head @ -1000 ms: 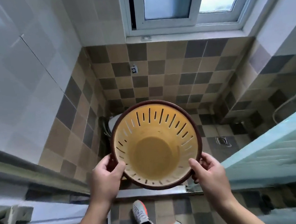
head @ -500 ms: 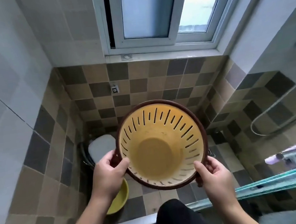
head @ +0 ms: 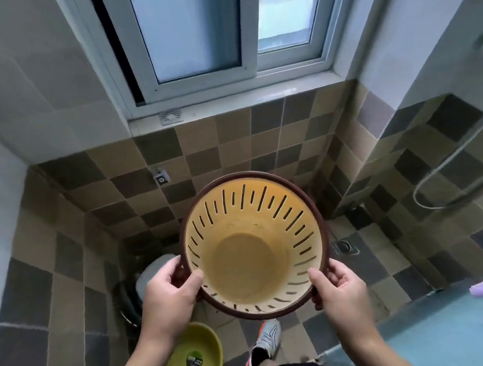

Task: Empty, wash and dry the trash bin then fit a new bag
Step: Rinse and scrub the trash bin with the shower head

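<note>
I have stepped further into the tiled washroom, so the yellow basin (head: 190, 364) now shows at lower left. My left hand (head: 169, 302) and right hand (head: 339, 293) each grip the empty slotted trash bin (head: 253, 245) by its rim at frame centre; washing looks next.

A yellow-green basin (head: 190, 364) is seen on the tiled floor below the window (head: 218, 27); a floor drain (head: 344, 246) lies to the basin's right.
</note>
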